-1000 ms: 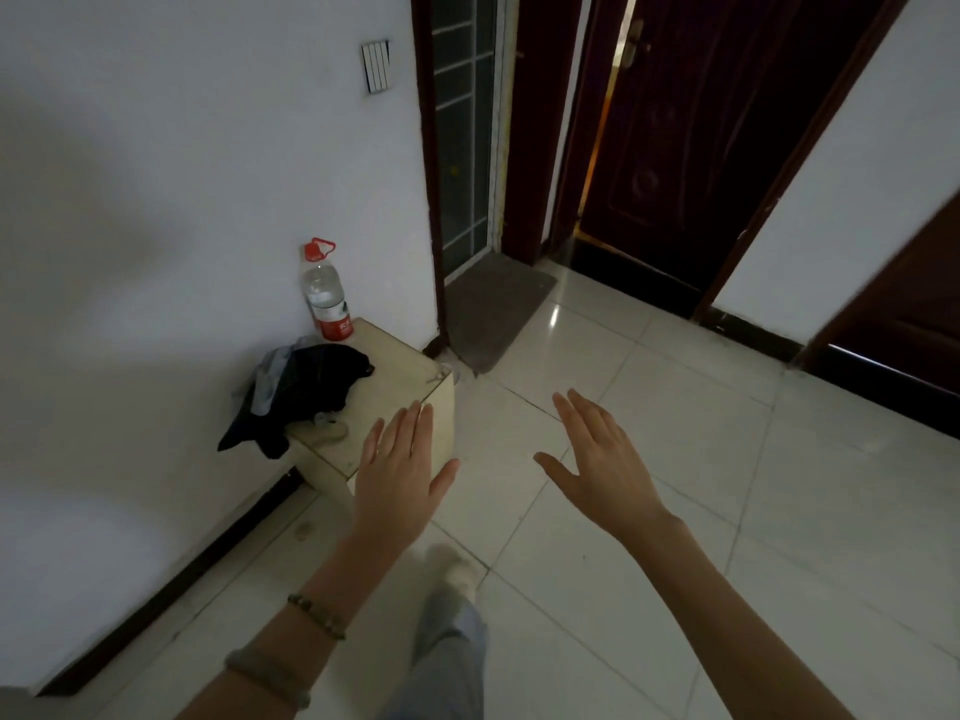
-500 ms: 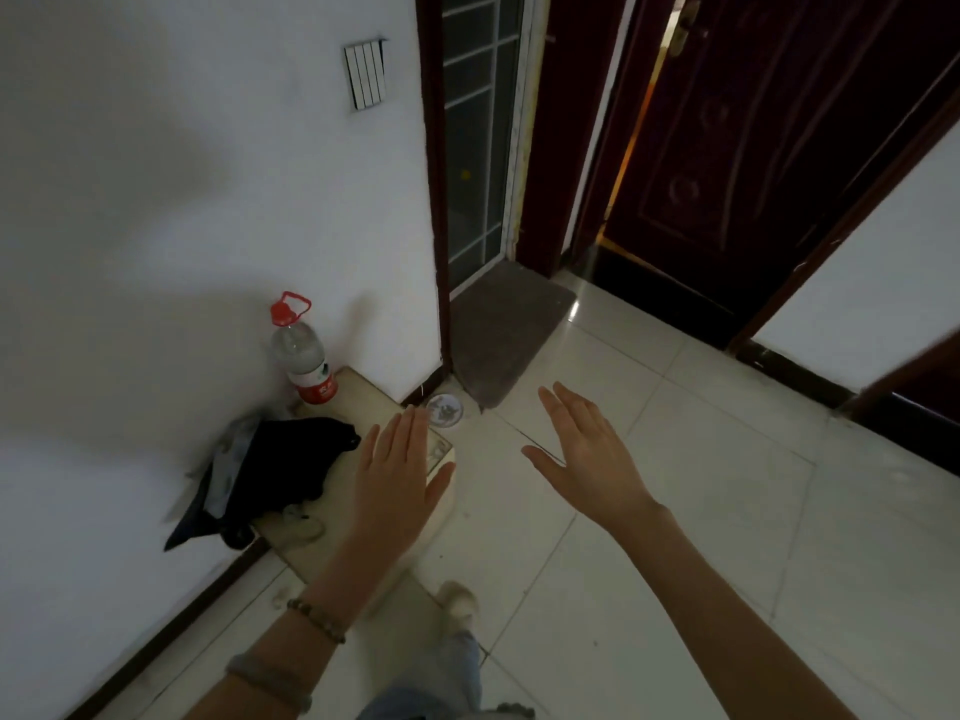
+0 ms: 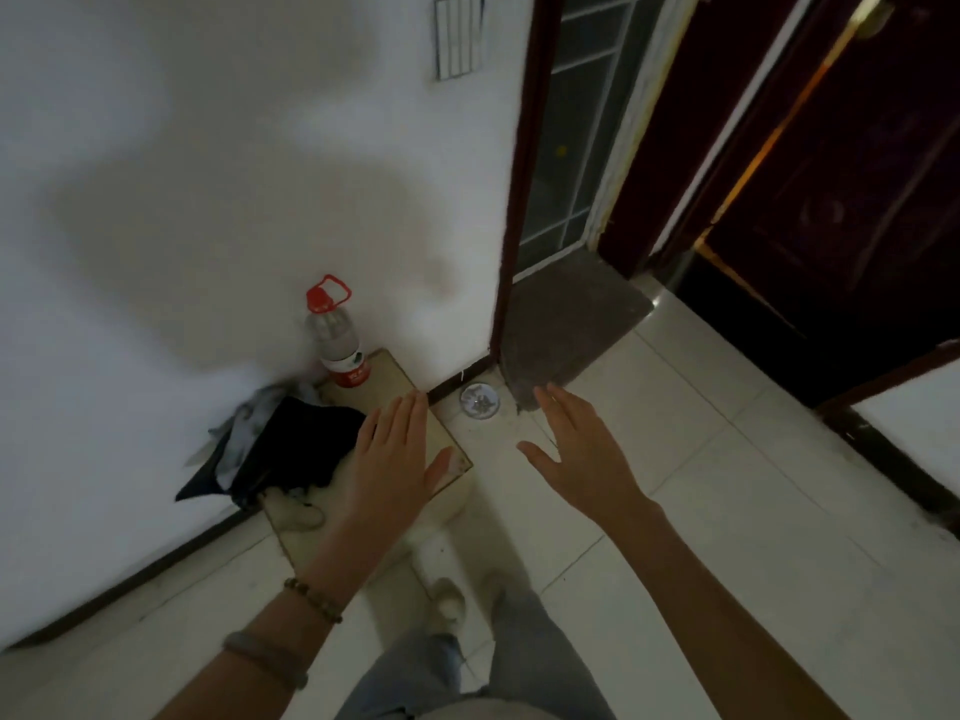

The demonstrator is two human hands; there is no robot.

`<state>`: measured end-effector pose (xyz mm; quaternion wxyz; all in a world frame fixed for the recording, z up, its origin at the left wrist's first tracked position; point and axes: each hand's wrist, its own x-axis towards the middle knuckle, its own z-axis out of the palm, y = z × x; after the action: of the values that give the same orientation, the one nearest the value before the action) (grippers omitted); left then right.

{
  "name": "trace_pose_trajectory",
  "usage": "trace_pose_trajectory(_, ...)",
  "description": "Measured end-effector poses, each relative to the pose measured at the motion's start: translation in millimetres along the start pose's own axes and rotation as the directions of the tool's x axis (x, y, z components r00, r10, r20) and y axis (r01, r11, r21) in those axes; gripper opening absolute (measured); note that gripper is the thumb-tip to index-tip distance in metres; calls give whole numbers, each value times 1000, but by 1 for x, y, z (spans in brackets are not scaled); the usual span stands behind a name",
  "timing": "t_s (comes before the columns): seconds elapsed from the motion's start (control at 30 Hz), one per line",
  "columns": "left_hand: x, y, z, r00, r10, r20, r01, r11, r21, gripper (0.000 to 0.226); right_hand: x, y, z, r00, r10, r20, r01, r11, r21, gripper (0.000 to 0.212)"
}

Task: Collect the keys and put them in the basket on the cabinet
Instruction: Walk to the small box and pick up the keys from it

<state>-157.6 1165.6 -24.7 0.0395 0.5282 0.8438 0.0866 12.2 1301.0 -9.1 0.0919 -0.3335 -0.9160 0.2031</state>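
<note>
A low pale cabinet (image 3: 390,377) stands against the white wall. My left hand (image 3: 395,459) hovers flat over its top, fingers apart, holding nothing. My right hand (image 3: 582,454) is spread over the floor tiles to the right, also with nothing in it. A small round silvery object (image 3: 480,400) lies on the floor by the cabinet's far corner; I cannot tell what it is. A small pale lump (image 3: 298,516) rests on the cabinet's near end. No keys or basket can be made out.
A clear bottle with a red cap (image 3: 337,337) stands at the cabinet's far end, and a black and grey cloth (image 3: 280,446) is heaped beside it. A grey doormat (image 3: 566,324) lies before a glazed door. Dark doors are at the right. My legs and shoes (image 3: 447,597) are below.
The view has come closer to the cabinet and tilted down. The round object on the floor has come into view. Both hands stay spread and hold nothing.
</note>
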Motion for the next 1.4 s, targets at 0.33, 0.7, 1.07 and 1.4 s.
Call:
trace_pose_trajectory(0.33, 7, 9, 48, 973, -229, -2, 229, 973, 11, 67, 50, 42, 29, 968, -226, 111, 220, 973, 69, 59)
trace_pose_trajectory(0.7, -5, -30, 154, 937, -346, 56, 344, 938, 35, 68, 63, 86, 159, 941, -205, 270, 161, 971, 176, 53)
trace_pose_trajectory(1.07, -8, -70, 298, 904, -418, 90, 421, 907, -16, 66, 91, 140, 307, 913, -246, 325, 194, 963, 184, 43)
trace_pose_trajectory(1.4, -2, -94, 358, 883, -456, 115, 463, 886, -39, 68, 115, 158, 368, 841, -341, 419, 304, 940, 156, 27)
